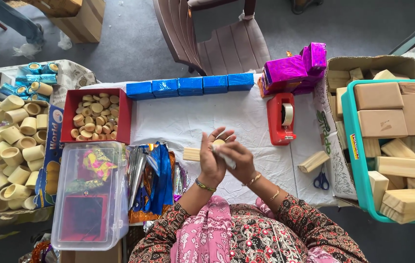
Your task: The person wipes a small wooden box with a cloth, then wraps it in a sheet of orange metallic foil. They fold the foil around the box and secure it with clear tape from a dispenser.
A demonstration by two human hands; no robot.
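White cloth covered the worktop [193, 122], and above it the left hand [211, 158] and right hand [236, 158] were closed together on a small pale wooden piece [218, 143], mostly hidden by fingers, its shape unclear.

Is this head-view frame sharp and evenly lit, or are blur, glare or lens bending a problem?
Head view: soft, even light, faint shadows on the white table cloth. Both hands, left hand and right hand, are slightly motion-blurred. Glare on the clear plastic box and purple foil-wrapped blocks. Wide-angle bending curves the edges.
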